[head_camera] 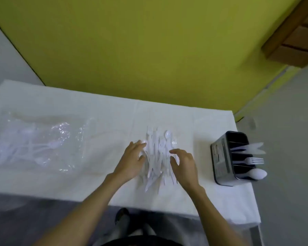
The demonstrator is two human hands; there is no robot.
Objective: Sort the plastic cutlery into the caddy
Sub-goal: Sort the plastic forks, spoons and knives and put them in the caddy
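Hands flank the loose white cutlery pile (157,154) on the table (89,176): left hand (132,161) flat-fingered against it, right hand (184,166) loosely spread above, gripping nothing. Rightward, the black caddy (220,157) holds knives (251,148), a fork (253,160) and a spoon (258,174) in separate slots; leftward a clear bag (37,144) holds more cutlery

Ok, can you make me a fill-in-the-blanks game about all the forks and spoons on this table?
1. The loose pile of white plastic cutlery lies on a table covered in ____ cloth.
2. The dark rectangular caddy stands to the pile's ____.
3. In the caddy, the white plastic fork sits between the white plastic knives and the white plastic ____.
4. The crinkled clear plastic bag lies at the table's ____ end.
Missing words: white, right, spoon, left.
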